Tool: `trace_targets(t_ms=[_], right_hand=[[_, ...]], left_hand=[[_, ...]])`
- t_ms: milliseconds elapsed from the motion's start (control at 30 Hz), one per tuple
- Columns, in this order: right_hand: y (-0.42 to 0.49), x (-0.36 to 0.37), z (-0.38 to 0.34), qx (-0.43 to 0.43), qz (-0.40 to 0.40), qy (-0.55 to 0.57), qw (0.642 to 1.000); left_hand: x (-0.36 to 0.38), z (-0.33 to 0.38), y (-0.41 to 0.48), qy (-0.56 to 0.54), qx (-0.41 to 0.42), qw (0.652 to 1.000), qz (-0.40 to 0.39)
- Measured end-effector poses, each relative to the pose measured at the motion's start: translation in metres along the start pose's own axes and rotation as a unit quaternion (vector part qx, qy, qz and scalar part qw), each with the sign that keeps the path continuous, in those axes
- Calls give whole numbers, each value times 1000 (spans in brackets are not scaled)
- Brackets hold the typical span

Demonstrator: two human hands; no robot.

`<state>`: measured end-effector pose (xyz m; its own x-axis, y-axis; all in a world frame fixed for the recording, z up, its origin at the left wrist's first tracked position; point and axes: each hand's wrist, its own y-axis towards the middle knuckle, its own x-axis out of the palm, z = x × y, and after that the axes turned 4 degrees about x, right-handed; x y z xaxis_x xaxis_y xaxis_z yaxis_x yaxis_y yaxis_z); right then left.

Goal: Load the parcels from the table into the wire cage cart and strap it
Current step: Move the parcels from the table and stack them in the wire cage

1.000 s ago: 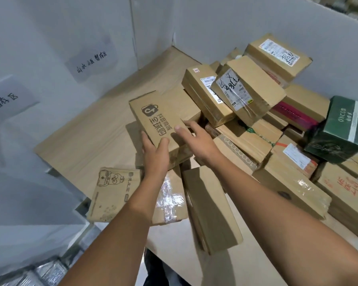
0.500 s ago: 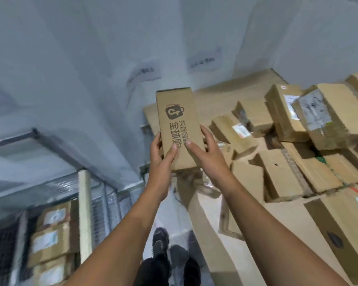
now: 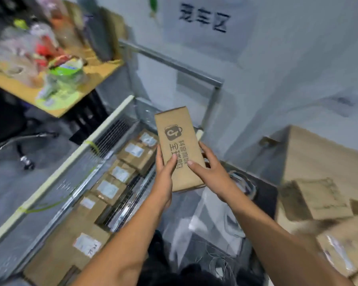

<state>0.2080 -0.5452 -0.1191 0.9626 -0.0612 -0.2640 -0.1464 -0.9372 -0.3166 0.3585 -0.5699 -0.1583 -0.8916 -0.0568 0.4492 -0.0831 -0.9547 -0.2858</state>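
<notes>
- A pale grey-white wall fills the top and right of the head view, behind everything else.
- The metal wire cage cart runs on a slant from lower left towards the centre. It has a pale top rail on its near-left side, mesh walls, and a grey metal tube frame at its far end.
- A light wooden tabletop sits at the right edge, against the wall and just beside the cart's end.
- A second, yellowish wooden tabletop stands at upper left, outside the cart. It is crowded with blurred plastic bottles and bags.
- A white paper sign with dark handwritten characters is fixed to the wall above the cart.
- A row of brown cardboard boxes with white labels lies flat inside the cart along its left wall, box touching box.
- Several more brown cardboard boxes, badly blurred, lie piled on the light wooden tabletop at lower right.
- A long brown cardboard parcel, printed with a dark shopping-bag logo and characters, is held in the air over the cart's far end. Its printed face is up and its far end is tilted upward; it touches nothing but the hands.
- The left hand grips the parcel's left edge, thumb on the printed face and fingers wrapped underneath.
- The right hand grips the right edge the same way, thumb on top and fingers curled round the side.
</notes>
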Motion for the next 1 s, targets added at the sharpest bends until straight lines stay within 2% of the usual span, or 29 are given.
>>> trace_targets(t_ms=[133, 300, 467, 533, 633, 733, 800, 1000], right_hand=[[35, 66, -1, 22, -95, -21, 995], [64, 109, -5, 38, -163, -79, 983], [111, 121, -8, 41, -228, -113, 966], [135, 117, -2, 50, -239, -107, 964], [176, 101, 9, 47, -249, -155, 955], [230, 77, 27, 22, -280, -225, 933], [273, 58, 48, 3, -272, -302, 914], [390, 7, 130, -130, -271, -504, 810]], left_hand=[[-72, 14, 16, -37, -15, 996, 74], [-120, 13, 28, -86, -39, 985, 146], [-133, -3, 60, -102, -52, 979, 166], [-129, -11, 81, -114, -63, 976, 177], [-121, -26, 119, -120, -59, 974, 184], [-117, -47, 164, -103, -55, 971, 209], [-120, -68, 194, -110, -63, 965, 228], [-135, -172, 282, -117, -120, 949, 267]])
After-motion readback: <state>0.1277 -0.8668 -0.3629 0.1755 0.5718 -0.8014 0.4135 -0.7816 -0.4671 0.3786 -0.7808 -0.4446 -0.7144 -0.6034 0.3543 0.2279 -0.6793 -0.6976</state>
